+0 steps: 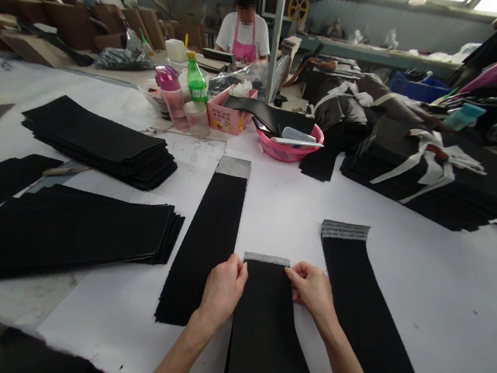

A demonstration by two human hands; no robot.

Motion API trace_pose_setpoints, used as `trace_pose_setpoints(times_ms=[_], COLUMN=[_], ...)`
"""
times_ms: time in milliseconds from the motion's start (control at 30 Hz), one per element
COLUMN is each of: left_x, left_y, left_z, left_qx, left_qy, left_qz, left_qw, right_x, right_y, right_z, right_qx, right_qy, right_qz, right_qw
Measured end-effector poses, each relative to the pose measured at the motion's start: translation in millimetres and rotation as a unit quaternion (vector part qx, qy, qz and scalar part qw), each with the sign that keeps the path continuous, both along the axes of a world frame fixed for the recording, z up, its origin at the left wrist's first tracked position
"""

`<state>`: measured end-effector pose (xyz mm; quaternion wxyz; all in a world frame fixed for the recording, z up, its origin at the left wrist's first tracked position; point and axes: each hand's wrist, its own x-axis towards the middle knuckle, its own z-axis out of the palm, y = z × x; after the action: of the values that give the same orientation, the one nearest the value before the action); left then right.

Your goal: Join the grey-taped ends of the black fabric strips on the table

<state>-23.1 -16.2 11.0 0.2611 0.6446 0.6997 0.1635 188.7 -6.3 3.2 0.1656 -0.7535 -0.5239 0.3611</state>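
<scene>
A long black fabric strip (263,326) with a grey band at its far end lies on the white table (420,290) right before me. My left hand (222,288) pinches its far left corner. My right hand (312,289) pinches the far right corner. Both hands have their fingers curled on the strip's top edge. A second black strip (206,241) lies to the left and a third strip (368,320) lies to the right, each with a grey end band pointing away from me.
Stacks of black strips (101,143) (68,232) lie at the left. A pink basin (290,143), a pink box (229,115) and a green bottle (196,82) stand at the back. Dark bundles (434,172) fill the right. A person in a pink apron (245,30) sits beyond.
</scene>
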Motion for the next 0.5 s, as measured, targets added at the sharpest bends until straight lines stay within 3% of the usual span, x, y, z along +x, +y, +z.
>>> trace_pose_setpoints(times_ms=[500], left_x=[4], left_y=[0], left_z=[3.1], left_qx=[-0.012], left_qy=[0.060], left_qz=[-0.012], left_qw=[0.998], right_x=[-3], right_y=[3], right_z=[13.3], right_qx=[-0.033], right_qy=[-0.030], right_qz=[0.019], right_qw=[0.999])
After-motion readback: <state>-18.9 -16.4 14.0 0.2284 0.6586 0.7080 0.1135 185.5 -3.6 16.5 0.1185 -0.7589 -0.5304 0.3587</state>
